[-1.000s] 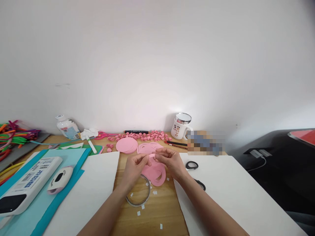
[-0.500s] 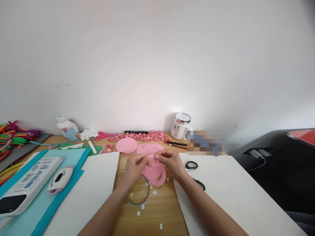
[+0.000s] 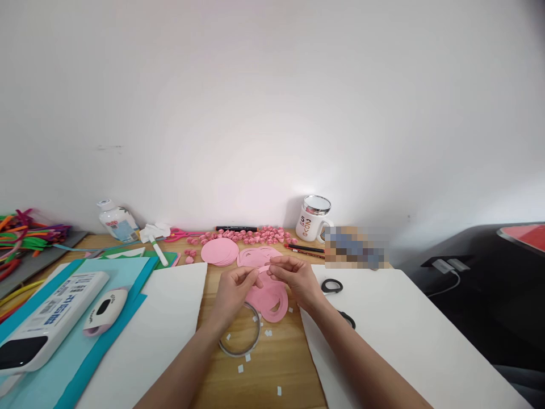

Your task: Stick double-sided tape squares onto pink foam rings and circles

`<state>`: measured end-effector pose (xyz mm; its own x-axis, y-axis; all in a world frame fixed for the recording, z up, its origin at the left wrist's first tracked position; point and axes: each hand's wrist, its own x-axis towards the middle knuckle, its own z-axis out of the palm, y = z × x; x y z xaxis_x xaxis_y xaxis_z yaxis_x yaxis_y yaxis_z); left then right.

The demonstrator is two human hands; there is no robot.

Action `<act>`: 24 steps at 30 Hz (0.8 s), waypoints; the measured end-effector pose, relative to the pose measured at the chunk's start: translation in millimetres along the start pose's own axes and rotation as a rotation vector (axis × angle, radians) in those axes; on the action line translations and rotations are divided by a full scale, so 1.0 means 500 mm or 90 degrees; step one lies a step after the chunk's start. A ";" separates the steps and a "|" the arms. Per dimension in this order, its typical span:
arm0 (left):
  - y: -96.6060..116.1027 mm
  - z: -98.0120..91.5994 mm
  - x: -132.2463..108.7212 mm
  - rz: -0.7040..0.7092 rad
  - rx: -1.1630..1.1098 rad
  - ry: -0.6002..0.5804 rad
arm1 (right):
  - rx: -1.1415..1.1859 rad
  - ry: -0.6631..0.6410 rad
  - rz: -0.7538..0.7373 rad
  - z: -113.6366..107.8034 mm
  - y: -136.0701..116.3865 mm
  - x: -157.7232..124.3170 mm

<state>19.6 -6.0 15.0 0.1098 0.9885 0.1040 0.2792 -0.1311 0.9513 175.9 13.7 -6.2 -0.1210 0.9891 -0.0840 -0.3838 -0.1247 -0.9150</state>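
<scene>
My left hand [image 3: 237,291] and my right hand [image 3: 297,280] are raised close together over the table, thumb and fingers pinched on each. What lies between the fingertips is too small to make out. Beneath them are pink paper pieces with round cut-outs [image 3: 279,315]. A grey ring [image 3: 222,347], probably a roll of tape, is partly hidden by my left wrist. Small white bits [image 3: 240,368] are scattered around it. Behind my hands are a stack of pink paper discs [image 3: 218,251] and many small pink rolled pieces [image 3: 272,234].
Black-handled scissors [image 3: 332,286] lie on the right white sheet [image 3: 383,318]. A mug [image 3: 310,226] stands by the wall beside pencils [image 3: 309,249]. At left are a bottle [image 3: 118,224], a glue gun-like white device [image 3: 105,311] and blue paper [image 3: 123,284].
My right hand's fingers have shifted very slightly; both hands otherwise keep nearly the same place and pinched pose.
</scene>
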 end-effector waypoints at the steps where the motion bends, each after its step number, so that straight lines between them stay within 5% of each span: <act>1: 0.001 0.000 0.000 0.000 -0.001 0.001 | -0.004 -0.002 -0.003 0.000 -0.001 0.000; 24: 0.003 -0.001 0.000 -0.002 -0.009 0.004 | -0.001 -0.019 -0.001 -0.006 0.003 0.005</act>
<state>19.6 -5.9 16.7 0.1026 0.9894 0.1030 0.2656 -0.1270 0.9557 177.6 16.2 -8.9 -0.1485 0.9864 -0.0710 -0.3828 -0.1236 -0.9155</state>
